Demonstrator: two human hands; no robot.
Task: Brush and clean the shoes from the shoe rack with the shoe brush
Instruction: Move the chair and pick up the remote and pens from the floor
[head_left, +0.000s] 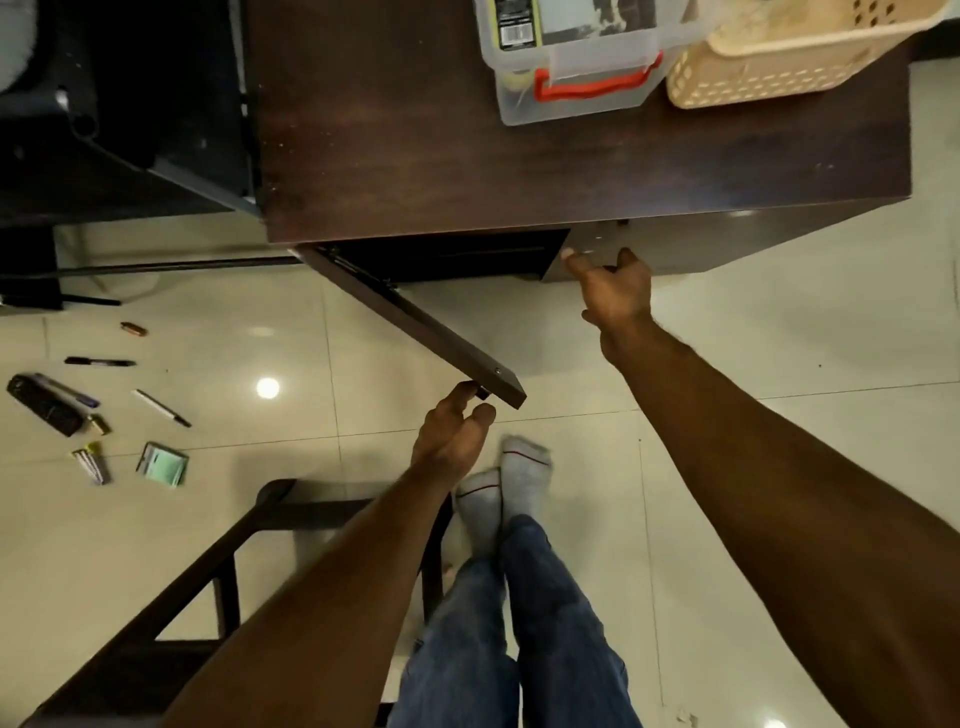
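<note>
Left hand (454, 434) pinches the open door's (415, 325) edge — right hand (613, 286) grips the shut door (675, 252).

Dark wood worktop (519, 156): clear box (571, 78), red handle, plus beige basket (779, 73) beside it. Tiled floor (311, 519): pens (101, 361), batteries (93, 462), green pad (163, 462), black case (44, 405), chair (208, 571).

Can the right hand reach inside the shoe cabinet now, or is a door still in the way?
Probably not yet on its own side. The right hand grips the edge of the right door, which looks barely open. The left door, held by the left hand, is swung wide, so the left half is free.
</note>
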